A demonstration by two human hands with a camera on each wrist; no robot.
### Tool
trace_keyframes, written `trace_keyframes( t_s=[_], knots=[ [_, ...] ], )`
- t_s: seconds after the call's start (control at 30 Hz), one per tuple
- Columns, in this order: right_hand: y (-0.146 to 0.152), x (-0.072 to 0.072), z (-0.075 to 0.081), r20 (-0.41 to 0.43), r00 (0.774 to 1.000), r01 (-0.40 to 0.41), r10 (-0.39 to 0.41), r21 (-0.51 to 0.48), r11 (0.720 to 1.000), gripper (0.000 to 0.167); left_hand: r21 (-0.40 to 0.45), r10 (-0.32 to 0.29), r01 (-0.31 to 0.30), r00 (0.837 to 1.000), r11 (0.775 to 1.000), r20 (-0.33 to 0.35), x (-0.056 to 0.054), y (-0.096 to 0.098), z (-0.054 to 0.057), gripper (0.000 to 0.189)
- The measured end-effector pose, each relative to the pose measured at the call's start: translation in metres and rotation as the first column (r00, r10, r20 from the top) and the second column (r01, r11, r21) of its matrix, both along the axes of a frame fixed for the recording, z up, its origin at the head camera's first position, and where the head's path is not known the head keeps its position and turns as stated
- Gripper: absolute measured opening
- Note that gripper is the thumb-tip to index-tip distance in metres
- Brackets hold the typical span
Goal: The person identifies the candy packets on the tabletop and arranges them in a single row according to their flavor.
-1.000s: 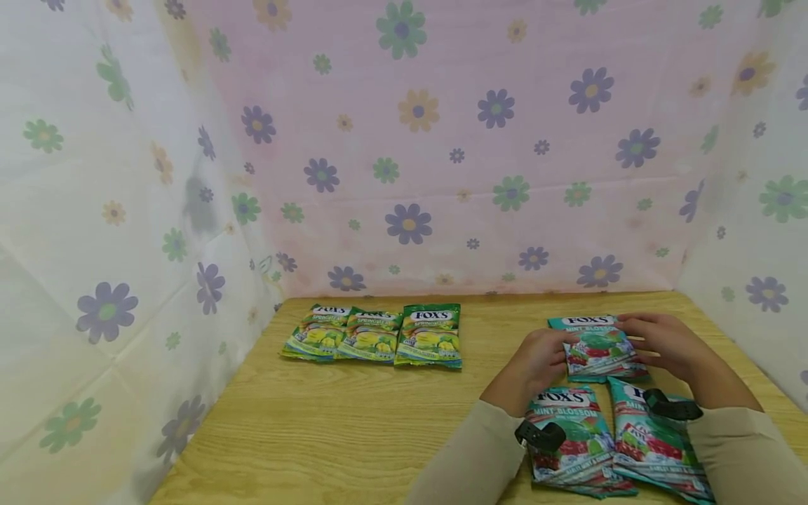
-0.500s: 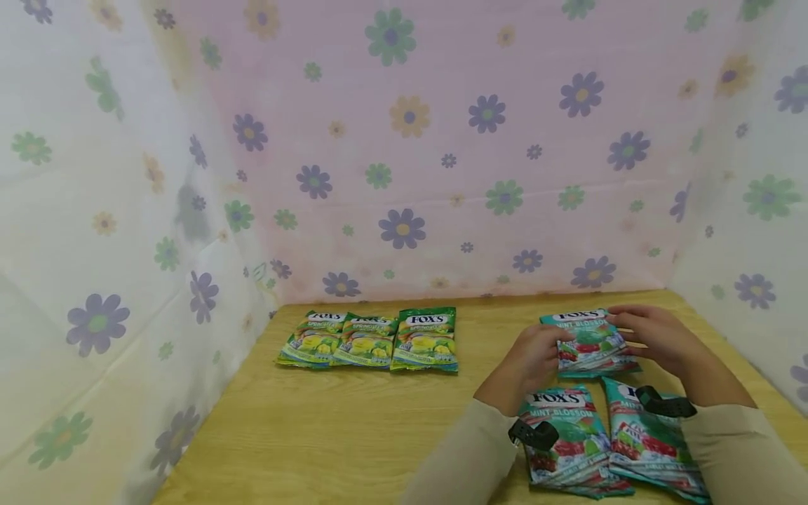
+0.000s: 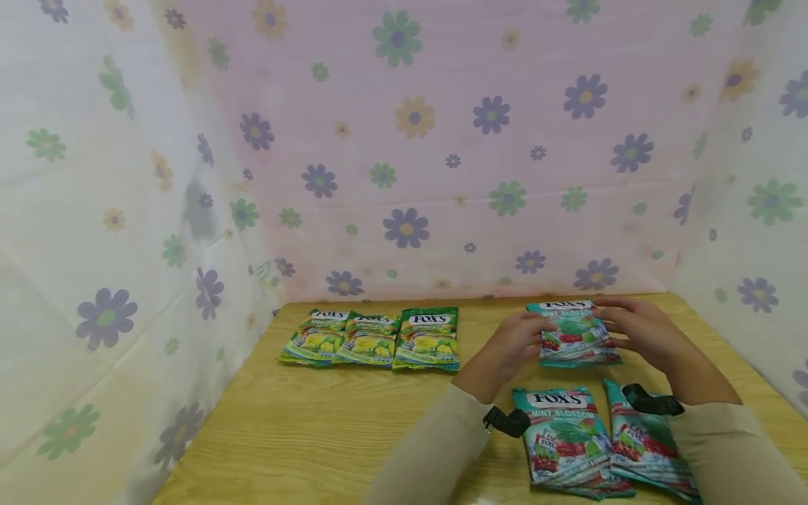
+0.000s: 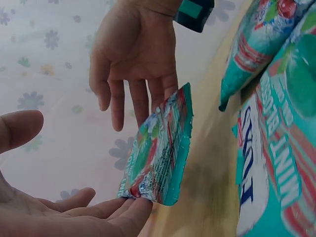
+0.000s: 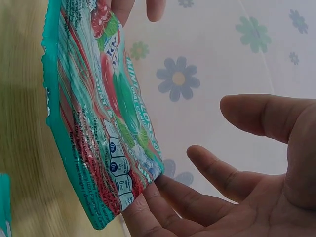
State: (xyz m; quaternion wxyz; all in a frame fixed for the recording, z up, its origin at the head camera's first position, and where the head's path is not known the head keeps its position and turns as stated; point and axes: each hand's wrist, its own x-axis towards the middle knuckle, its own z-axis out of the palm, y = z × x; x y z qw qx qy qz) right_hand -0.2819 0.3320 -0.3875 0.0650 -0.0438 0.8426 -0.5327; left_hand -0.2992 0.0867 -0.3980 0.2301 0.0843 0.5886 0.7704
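Observation:
A teal Fox's Mint Blossom candy bag (image 3: pixel 571 333) is held between both hands at the right rear of the table. My left hand (image 3: pixel 510 344) touches its left edge and my right hand (image 3: pixel 640 335) its right edge. In the left wrist view, straight fingers support the candy bag (image 4: pixel 160 150) from either side, both thumbs standing away from it. The right wrist view shows the candy bag (image 5: pixel 106 118) tilted, resting against the extended right fingers (image 5: pixel 182 197). Whether its lower edge touches the table cannot be told.
Teal candy bags (image 3: pixel 564 438) lie in front of the hands, one partly under the right forearm (image 3: pixel 732 449). Three green Fox's candy bags (image 3: pixel 427 340) lie in a row at the rear left of the wooden table (image 3: pixel 328 435). Flowered cloth (image 3: pixel 442 175) walls the back and sides.
Both hands have shifted the teal candy bag leftward and slightly back, away from the front bags. The green bags and the front teal bags stay in place.

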Motion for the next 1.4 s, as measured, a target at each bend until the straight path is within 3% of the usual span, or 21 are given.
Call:
trace_keyframes(
  t_s=[0.47,1.0,1.4],
  knots=[
    [-0.03,-0.004,0.004,-0.028,0.999,-0.032,0.03,-0.066,0.997,0.07,-0.07,0.003,-0.006,0.999,0.998,-0.047,-0.006,-0.035,0.001,0.04],
    [-0.066,-0.017,-0.003,-0.025,0.999,-0.045,0.041,-0.151,0.988,0.062,-0.114,0.021,-0.026,0.999,0.993,-0.045,-0.015,-0.072,-0.002,0.064],
    [-0.09,-0.022,-0.007,0.001,0.999,-0.046,0.047,-0.155,0.987,0.062,-0.133,0.035,-0.043,0.998,0.99,-0.061,-0.019,-0.097,-0.002,0.055]
  ],
)
